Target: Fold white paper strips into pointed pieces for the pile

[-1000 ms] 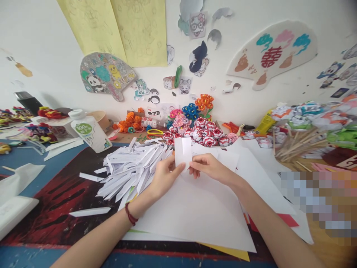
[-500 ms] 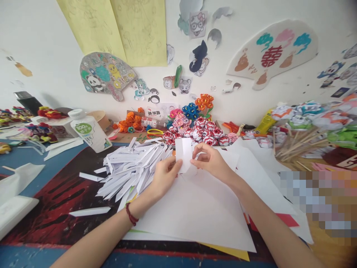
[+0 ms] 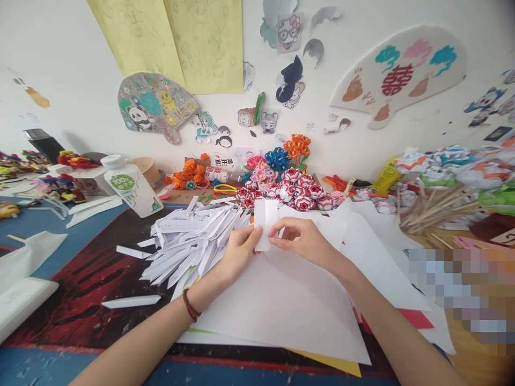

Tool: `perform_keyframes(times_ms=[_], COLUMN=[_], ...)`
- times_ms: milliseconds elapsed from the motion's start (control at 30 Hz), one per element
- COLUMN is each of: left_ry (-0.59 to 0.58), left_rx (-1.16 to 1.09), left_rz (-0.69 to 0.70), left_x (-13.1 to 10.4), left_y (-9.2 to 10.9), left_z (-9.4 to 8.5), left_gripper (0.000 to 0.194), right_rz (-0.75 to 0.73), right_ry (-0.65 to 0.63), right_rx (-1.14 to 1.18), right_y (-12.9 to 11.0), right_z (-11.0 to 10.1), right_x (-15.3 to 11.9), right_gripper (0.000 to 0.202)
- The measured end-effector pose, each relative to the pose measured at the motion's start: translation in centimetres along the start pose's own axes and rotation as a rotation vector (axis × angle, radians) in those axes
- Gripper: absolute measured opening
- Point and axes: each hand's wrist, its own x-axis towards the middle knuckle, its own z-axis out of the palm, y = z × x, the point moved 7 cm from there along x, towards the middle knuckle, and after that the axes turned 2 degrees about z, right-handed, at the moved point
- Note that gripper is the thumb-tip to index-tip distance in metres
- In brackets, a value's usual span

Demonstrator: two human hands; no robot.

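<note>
A small white piece of folded paper point(image 3: 266, 217) stands upright above the table, with a crease running down its length. My left hand point(image 3: 241, 244) grips its left side, thumb across the front. With thumb and forefinger together, my right hand point(image 3: 295, 236) pinches at the paper's lower right edge. Beneath both hands lies a large white sheet point(image 3: 277, 305) on the table. Beside my left hand is a heaped pile of folded white paper strips point(image 3: 189, 241). One single strip point(image 3: 131, 302) lies apart, nearer the front edge.
A white bottle point(image 3: 131, 185) stands at the back left. Red-and-white paper flowers point(image 3: 301, 193) and orange flowers point(image 3: 298, 147) fill the back by the wall. Thin wooden sticks point(image 3: 432, 209) lie at the right. More white sheets point(image 3: 378, 252) spread right of my right arm.
My right hand has shifted left across the folded paper, and the paper's right side now looks narrower. My left hand keeps its grip. The view has moved slightly.
</note>
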Motion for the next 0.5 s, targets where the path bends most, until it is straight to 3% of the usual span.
perform_keyframes(times_ms=[500], left_ry=[-0.005], left_rx=[-0.015], left_rz=[-0.022], left_x=[-0.14], left_y=[-0.18], left_z=[0.21], left_gripper=[0.044], right_rz=[-0.058], right_ry=[0.039], right_rx=[-0.108], right_y=[-0.56], right_z=[0.14], right_x=[-0.21], right_gripper=[0.006])
